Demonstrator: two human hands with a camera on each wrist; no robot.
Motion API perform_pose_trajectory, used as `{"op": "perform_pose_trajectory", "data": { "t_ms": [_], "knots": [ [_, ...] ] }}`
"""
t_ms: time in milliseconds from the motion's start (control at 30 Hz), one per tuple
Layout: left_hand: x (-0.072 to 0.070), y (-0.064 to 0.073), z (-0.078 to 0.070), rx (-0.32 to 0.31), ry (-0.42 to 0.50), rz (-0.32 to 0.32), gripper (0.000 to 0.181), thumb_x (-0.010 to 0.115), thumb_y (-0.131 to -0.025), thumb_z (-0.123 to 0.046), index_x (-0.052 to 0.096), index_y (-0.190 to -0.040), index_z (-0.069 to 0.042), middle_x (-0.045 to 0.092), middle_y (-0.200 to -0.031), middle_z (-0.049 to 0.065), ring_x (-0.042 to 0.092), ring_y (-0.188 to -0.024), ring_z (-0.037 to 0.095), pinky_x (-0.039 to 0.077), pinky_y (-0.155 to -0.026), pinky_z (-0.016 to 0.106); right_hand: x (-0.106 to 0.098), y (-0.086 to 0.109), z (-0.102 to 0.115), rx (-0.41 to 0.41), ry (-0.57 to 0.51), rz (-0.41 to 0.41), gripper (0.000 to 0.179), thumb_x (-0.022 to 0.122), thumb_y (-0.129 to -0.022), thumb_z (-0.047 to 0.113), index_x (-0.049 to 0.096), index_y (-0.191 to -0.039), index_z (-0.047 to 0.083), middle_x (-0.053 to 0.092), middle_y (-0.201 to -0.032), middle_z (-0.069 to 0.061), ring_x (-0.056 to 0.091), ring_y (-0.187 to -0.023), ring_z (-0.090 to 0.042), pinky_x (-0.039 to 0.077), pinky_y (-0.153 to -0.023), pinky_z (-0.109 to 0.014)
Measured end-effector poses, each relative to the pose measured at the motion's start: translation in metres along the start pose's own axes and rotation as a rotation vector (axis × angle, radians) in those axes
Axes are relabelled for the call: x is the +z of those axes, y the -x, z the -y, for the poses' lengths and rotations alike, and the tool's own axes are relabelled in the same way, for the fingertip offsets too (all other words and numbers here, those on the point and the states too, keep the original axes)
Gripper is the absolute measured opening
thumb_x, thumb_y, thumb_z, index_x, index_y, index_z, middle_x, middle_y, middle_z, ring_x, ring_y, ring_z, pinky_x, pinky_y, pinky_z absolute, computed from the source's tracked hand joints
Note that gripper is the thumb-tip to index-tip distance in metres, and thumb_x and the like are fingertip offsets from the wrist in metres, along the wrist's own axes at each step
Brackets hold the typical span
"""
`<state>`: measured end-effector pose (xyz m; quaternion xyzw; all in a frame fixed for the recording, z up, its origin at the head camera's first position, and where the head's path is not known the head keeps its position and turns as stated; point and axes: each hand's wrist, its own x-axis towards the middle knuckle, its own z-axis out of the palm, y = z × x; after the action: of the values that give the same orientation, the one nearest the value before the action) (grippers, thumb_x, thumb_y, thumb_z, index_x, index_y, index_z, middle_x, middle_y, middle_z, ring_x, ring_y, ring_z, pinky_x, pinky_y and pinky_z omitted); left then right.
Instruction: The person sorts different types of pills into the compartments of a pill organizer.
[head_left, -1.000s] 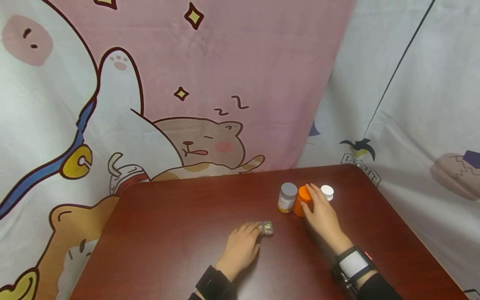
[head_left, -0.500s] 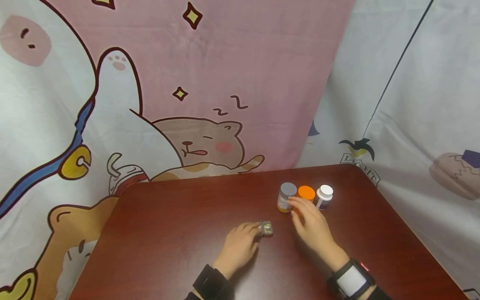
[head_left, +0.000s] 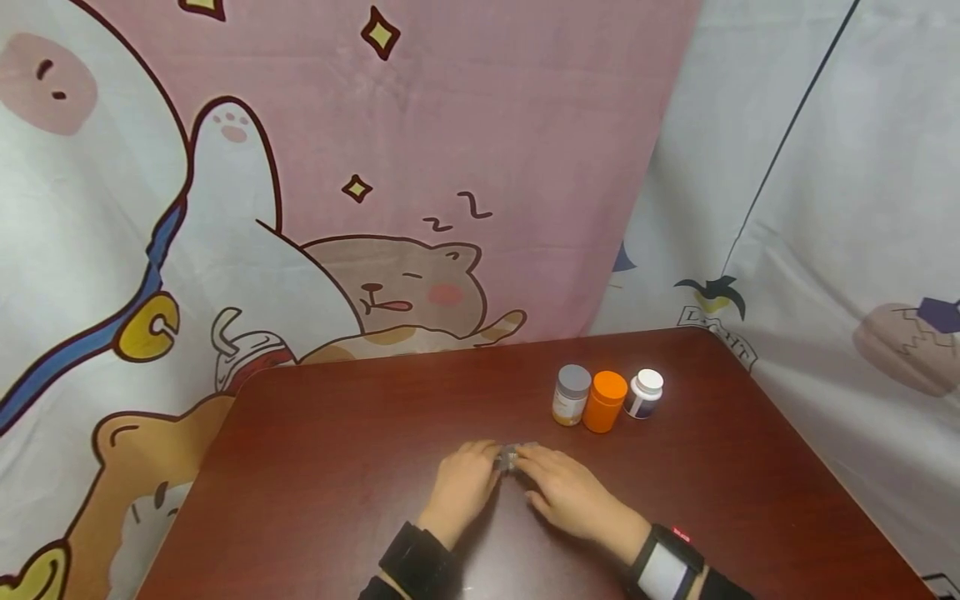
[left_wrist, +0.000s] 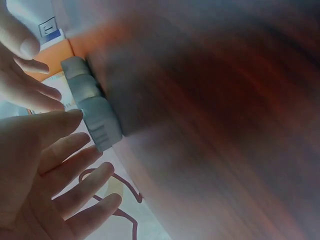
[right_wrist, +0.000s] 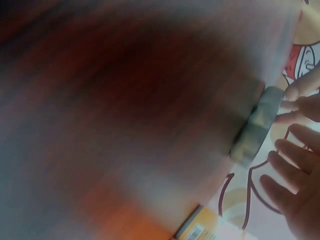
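A small grey translucent pill box [head_left: 508, 457] with several compartments lies on the table between both hands. My left hand [head_left: 463, 483] holds its left end, thumb on one side and fingertips on the other. From the right, my right hand [head_left: 566, 492] reaches in with its fingers extended, fingertips right at the box's right end. In the left wrist view, the pill box [left_wrist: 92, 105] shows its row of rounded compartments, with the left thumb tip at its edge. The right wrist view shows the pill box [right_wrist: 257, 127] blurred, the right fingers spread beside it.
Behind the right hand stand three bottles in a row: a grey-capped bottle [head_left: 572, 395], an orange bottle [head_left: 604, 402] and a white bottle [head_left: 644, 393]. The dark red-brown table [head_left: 337, 467] ends at a cartoon-printed cloth [head_left: 555, 167].
My right hand has left the orange bottle, passed in front of the bottles and come left to the pill box. The left hand stays at the box, which sits slightly further left.
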<state>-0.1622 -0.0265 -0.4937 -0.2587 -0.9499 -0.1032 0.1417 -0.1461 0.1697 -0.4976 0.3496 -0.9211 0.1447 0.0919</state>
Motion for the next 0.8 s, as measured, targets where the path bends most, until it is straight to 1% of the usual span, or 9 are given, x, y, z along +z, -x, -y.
{"op": "perform_pose_trajectory", "data": {
  "t_ms": [133,267,367,433,500,600,700,800],
  "knots": [
    [0.000,-0.002,0.002,0.017,-0.026,0.019,0.033,0.076,-0.075,-0.027,0.070,-0.103,-0.010,0.070,-0.106,0.005,0.063,-0.090,0.020,0.057,-0.067,0.036,0.005,0.000,0.002,0.016,0.048,0.060,0.055,0.069,-0.082,0.026,0.053,-0.130,0.004,0.049,-0.138,-0.015,0.042,-0.124,-0.031,0.042,-0.098,-0.051],
    [0.001,-0.005,0.005,0.040,-0.070,0.034,0.028,0.077,-0.073,-0.032,0.072,-0.091,-0.011,0.073,-0.089,0.005,0.064,-0.072,0.018,0.055,-0.055,0.033,0.007,0.001,0.003,0.035,0.063,0.090,0.056,0.067,-0.083,0.029,0.052,-0.132,0.005,0.046,-0.141,-0.013,0.040,-0.126,-0.030,0.043,-0.097,-0.052],
    [0.002,-0.009,0.005,0.072,-0.105,0.035,0.019,0.076,-0.075,-0.029,0.072,-0.078,-0.011,0.071,-0.076,0.003,0.060,-0.058,0.015,0.051,-0.047,0.029,0.006,0.001,0.003,0.035,0.056,0.104,0.055,0.066,-0.084,0.029,0.051,-0.133,0.007,0.045,-0.142,-0.012,0.039,-0.127,-0.030,0.044,-0.096,-0.053],
    [0.001,-0.011,0.004,0.108,-0.127,0.040,0.013,0.075,-0.075,-0.024,0.071,-0.073,-0.011,0.071,-0.075,0.003,0.058,-0.055,0.012,0.050,-0.046,0.026,0.005,0.001,0.003,0.028,0.049,0.123,0.056,0.065,-0.085,0.029,0.050,-0.134,0.007,0.044,-0.143,-0.012,0.038,-0.128,-0.029,0.044,-0.095,-0.053],
    [0.000,-0.013,0.002,0.149,-0.157,0.054,0.009,0.074,-0.074,-0.018,0.070,-0.069,-0.012,0.072,-0.076,0.003,0.059,-0.056,0.012,0.051,-0.046,0.025,0.003,0.001,0.001,0.020,0.028,0.148,0.057,0.065,-0.085,0.028,0.048,-0.135,0.006,0.042,-0.144,-0.013,0.037,-0.128,-0.030,0.043,-0.096,-0.053],
    [-0.002,-0.015,0.000,0.204,-0.231,0.087,0.007,0.075,-0.073,-0.019,0.071,-0.071,-0.014,0.074,-0.083,0.004,0.064,-0.065,0.012,0.053,-0.051,0.023,0.001,0.000,-0.001,0.016,-0.015,0.186,0.058,0.065,-0.086,0.026,0.046,-0.137,0.005,0.040,-0.145,-0.015,0.035,-0.129,-0.030,0.042,-0.099,-0.051],
    [-0.002,-0.017,-0.001,0.233,-0.302,0.118,0.010,0.075,-0.072,-0.023,0.073,-0.078,-0.015,0.074,-0.090,0.004,0.065,-0.072,0.013,0.055,-0.055,0.022,-0.001,-0.001,-0.002,0.021,-0.055,0.208,0.058,0.065,-0.086,0.023,0.045,-0.137,0.003,0.039,-0.145,-0.016,0.034,-0.130,-0.030,0.040,-0.100,-0.051],
    [-0.002,-0.018,-0.001,0.245,-0.338,0.128,0.012,0.074,-0.074,-0.022,0.073,-0.083,-0.015,0.073,-0.093,0.005,0.065,-0.072,0.013,0.055,-0.055,0.022,-0.002,-0.001,-0.001,0.030,-0.058,0.214,0.058,0.064,-0.087,0.023,0.045,-0.137,0.003,0.039,-0.145,-0.017,0.034,-0.130,-0.030,0.040,-0.100,-0.051]
  ]
}}
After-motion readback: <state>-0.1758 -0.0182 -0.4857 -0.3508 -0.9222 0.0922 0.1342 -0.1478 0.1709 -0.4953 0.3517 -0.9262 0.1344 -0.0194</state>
